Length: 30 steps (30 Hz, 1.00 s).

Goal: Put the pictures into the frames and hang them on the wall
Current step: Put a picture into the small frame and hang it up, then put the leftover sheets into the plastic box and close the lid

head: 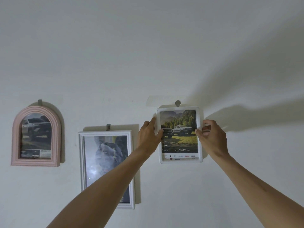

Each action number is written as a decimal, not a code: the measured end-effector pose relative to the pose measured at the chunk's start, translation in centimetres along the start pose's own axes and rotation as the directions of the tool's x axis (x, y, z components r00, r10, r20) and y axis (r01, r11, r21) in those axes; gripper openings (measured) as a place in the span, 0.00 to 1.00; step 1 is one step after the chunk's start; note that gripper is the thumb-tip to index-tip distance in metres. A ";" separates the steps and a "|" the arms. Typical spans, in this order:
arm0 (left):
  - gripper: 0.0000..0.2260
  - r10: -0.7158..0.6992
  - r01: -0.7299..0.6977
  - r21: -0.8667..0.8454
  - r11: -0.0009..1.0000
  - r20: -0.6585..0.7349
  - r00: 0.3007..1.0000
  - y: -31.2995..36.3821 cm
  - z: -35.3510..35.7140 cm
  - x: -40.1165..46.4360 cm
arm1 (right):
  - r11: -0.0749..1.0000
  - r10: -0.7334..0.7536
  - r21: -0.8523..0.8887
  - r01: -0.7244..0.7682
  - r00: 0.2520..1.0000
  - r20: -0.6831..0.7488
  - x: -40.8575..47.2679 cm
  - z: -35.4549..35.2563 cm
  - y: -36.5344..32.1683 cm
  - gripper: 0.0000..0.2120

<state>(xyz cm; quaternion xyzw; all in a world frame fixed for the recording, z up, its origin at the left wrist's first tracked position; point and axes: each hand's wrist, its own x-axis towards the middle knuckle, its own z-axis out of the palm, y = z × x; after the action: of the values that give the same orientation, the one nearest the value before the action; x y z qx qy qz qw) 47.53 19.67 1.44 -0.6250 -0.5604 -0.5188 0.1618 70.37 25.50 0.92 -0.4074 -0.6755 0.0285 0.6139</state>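
Left hand [148, 134], right hand [211, 134] pinch side edges of white frame [180, 160], fingers clamped, held against wall [148, 55] under hook [177, 103]. Risk: hanger misses hook, frame drops on release.

Two bare forearms — no sleeves, hands [148, 134] unadorned.

The white rounded-corner plastic frame [179, 134] sits between the left hand [148, 134] and right hand [212, 137], directly below a grey wall hook [177, 103]. Left of the grip hangs the white rectangular frame [107, 168]; farther left, the pink arched frame [36, 136].
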 end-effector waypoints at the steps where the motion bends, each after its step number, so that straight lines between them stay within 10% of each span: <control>1: 0.24 -0.003 0.003 0.001 1.000 -0.001 1.000 0.0 0.0 0.0 | 1.000 -0.003 0.000 0.003 1.000 0.003 0.0 -0.1 0.0 0.20; 17: 0.25 -0.166 0.155 -0.138 0.978 -0.077 0.983 0.2 2.6 -9.7 | 0.984 0.169 -0.066 -0.163 0.981 0.091 -7.9 -2.2 3.4 0.21; 22: 0.22 -0.248 0.252 -0.042 0.967 0.085 0.965 -0.7 6.1 -19.6 | 0.954 0.295 -0.109 -0.278 0.933 0.205 -15.8 -2.6 7.6 0.21; 25: 0.23 -0.388 0.378 0.092 0.921 0.305 0.870 -1.9 8.5 -26.5 | 0.914 0.400 -0.202 -0.352 0.868 0.293 -21.5 -3.1 10.9 0.21; 30: 0.28 -0.655 0.579 0.345 0.739 0.570 0.496 -3.5 10.7 -36.1 | 0.806 0.576 -0.434 -0.402 0.701 0.421 -30.1 -5.2 16.5 0.24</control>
<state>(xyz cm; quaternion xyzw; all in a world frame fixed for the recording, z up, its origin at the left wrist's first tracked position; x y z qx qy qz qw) 55.51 9.92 -34.21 -0.5132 -0.7923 -0.2552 -0.2094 80.68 16.51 -30.93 -0.6401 -0.6792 0.1987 0.2990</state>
